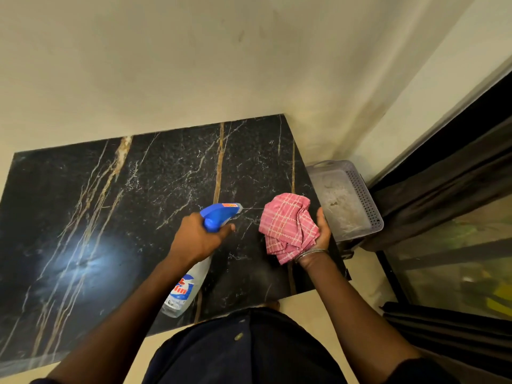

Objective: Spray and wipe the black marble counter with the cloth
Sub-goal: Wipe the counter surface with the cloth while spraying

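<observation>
Dim indoor scene, warm yellowish cast. Evenly lit wall (194, 65) brightest area. Bluish-white glare patch on glossy bench (166, 176), left-near part. Both forearms (133, 300) and dark clothing (249, 350) at bottom underexposed, detail lost. At right, curtain (443, 195) nearly black; window glass (457, 259) murky, smeared. Wide-angle bending toward edges; straight lines slant. Slight softness overall.

We see a plain cream painted wall (194, 65) meeting another at a corner, where a grey perforated plastic basket (370, 202) sits above pale beige floor (365, 270), beside a dark brown curtain (443, 192) and a black-framed glass window (457, 273).
</observation>
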`<control>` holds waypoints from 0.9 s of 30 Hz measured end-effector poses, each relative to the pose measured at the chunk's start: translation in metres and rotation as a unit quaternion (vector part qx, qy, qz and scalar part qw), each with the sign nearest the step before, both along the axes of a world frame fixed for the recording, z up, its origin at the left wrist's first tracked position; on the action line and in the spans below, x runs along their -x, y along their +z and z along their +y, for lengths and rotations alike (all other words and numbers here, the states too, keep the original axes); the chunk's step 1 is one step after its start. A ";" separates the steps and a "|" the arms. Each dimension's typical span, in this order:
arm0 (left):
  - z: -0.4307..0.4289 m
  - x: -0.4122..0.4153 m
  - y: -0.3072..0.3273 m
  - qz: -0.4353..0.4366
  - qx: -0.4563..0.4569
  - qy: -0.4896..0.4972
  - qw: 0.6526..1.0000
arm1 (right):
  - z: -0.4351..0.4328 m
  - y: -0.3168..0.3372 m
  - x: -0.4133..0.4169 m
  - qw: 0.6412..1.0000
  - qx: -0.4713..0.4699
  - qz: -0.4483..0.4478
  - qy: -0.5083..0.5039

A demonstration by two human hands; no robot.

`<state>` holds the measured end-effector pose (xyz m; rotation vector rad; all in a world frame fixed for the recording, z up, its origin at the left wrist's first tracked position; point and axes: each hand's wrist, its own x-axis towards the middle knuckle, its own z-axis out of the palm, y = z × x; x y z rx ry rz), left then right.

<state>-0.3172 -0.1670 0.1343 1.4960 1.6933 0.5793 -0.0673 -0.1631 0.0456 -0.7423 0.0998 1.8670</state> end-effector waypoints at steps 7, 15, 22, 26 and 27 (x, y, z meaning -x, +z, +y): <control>-0.012 -0.010 0.014 -0.028 0.007 -0.042 0.999 | 0.009 0.003 -0.008 1.000 0.016 0.005 0.001; -0.014 -0.032 0.014 -0.051 0.014 -0.010 0.999 | 0.009 0.003 -0.010 0.999 0.030 0.005 0.016; -0.011 -0.041 0.008 -0.045 0.026 0.005 0.999 | 0.005 0.005 -0.017 0.999 0.039 0.012 0.020; -0.012 -0.045 0.004 -0.029 0.038 0.006 0.999 | 0.001 0.006 -0.027 0.999 0.030 -0.018 -0.007; -0.012 -0.046 0.002 -0.035 0.036 0.006 0.999 | 0.001 0.007 -0.032 0.999 0.023 -0.040 -0.026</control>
